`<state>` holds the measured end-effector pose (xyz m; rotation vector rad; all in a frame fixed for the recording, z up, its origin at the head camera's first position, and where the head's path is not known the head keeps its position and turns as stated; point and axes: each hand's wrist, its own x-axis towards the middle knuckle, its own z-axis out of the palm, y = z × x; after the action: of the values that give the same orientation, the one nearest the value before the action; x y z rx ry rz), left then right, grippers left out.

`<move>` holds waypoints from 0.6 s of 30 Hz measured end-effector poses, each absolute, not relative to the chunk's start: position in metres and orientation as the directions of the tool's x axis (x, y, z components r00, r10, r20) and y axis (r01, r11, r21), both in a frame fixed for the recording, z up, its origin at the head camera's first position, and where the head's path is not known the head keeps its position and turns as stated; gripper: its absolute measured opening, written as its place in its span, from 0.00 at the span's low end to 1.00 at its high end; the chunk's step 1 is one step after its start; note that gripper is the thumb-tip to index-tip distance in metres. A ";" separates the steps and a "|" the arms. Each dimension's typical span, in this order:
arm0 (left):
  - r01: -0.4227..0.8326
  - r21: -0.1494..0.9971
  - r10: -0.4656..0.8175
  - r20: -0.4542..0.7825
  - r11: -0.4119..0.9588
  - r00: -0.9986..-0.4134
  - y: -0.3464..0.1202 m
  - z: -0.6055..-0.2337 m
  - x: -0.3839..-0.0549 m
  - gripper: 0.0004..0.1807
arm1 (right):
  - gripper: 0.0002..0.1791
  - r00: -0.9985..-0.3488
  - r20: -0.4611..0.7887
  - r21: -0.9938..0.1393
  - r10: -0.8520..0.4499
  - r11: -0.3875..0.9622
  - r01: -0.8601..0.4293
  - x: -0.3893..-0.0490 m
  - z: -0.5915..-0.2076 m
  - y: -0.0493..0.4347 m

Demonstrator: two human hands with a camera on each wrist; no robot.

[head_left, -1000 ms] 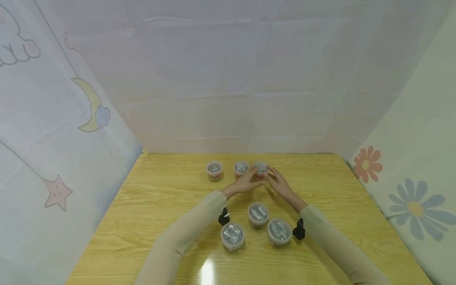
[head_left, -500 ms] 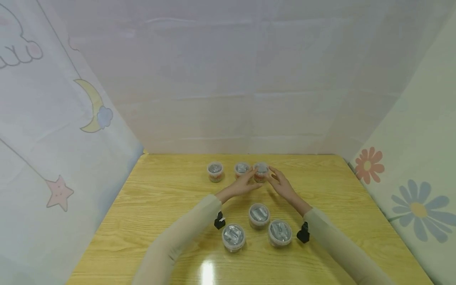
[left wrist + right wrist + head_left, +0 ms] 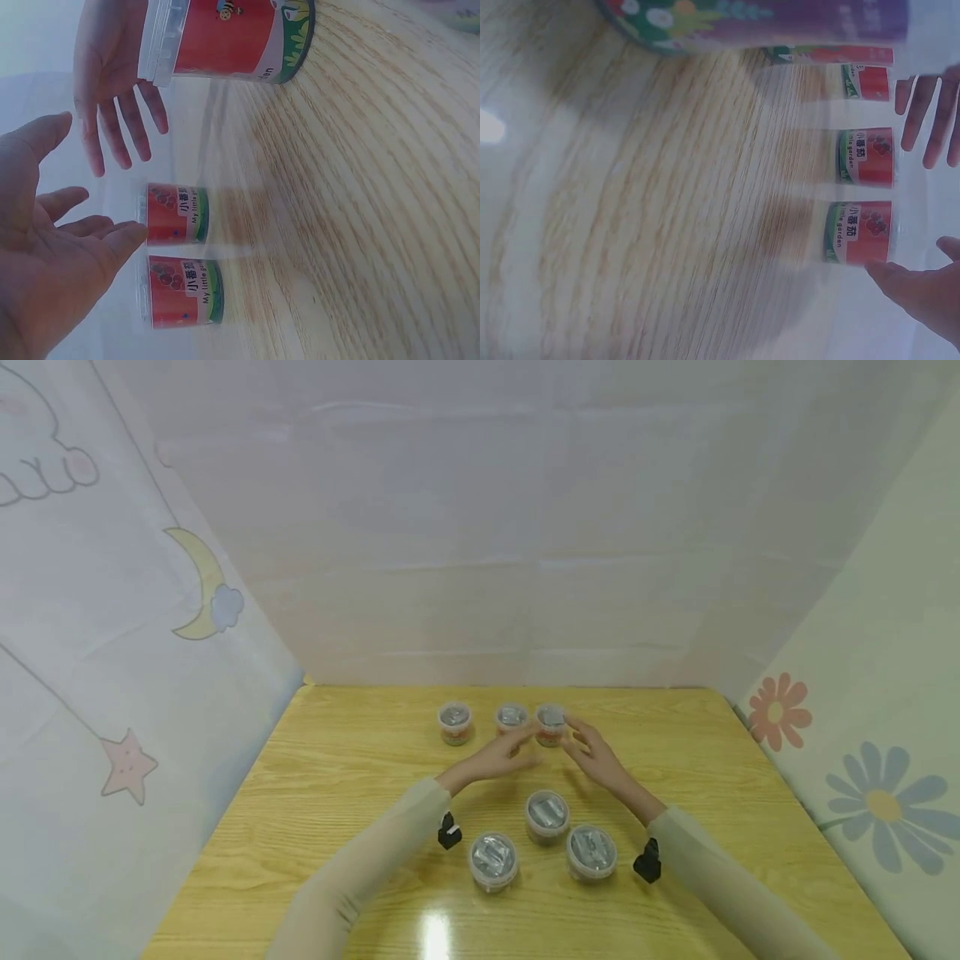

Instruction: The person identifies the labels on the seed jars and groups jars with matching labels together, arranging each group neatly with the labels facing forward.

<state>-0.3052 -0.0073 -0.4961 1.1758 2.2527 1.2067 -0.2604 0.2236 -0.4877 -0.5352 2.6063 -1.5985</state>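
Three lidded plastic tubs with red labels line the table's far side: a left tub, a middle tub and a right tub. My left hand is held just in front of the middle and right tubs, fingers extended, holding nothing. At the right tub's right side, my right hand has its fingers loosely extended; whether a fingertip touches the tub, I cannot tell. The left wrist view shows my left palm turned toward two red tubs. In the right wrist view, my right thumb is close beside a red tub.
Nearer on the wooden table are three more tubs with silvery packets under their lids: a centre tub, a front left tub and a front right tub. One close tub has a purple label. Fabric walls surround the table.
Both hands have drawn slightly apart and back from the right rear tub, my left hand moving left, my right a little right. The tubs stay standing in place.
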 end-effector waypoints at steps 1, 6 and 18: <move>0.511 0.807 0.798 0.085 0.296 -0.597 -0.008 -0.496 -0.305 0.35 | 0.30 -0.937 0.150 -0.865 -0.315 0.418 -0.278 -0.262 -0.491 0.224; 0.494 0.817 0.830 0.035 0.297 -0.557 -0.013 -0.497 -0.298 0.35 | 0.31 -0.925 0.175 -0.829 -0.337 0.457 -0.323 -0.266 -0.508 0.228; 0.449 0.838 0.859 -0.045 0.311 -0.510 -0.022 -0.499 -0.292 0.38 | 0.27 -0.879 0.205 -0.805 -0.430 0.437 -0.401 -0.242 -0.490 0.219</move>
<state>-0.2924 -0.0217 -0.4994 1.1557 2.0905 1.1002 -0.2423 0.2192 -0.4900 -0.7630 2.6367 -1.4642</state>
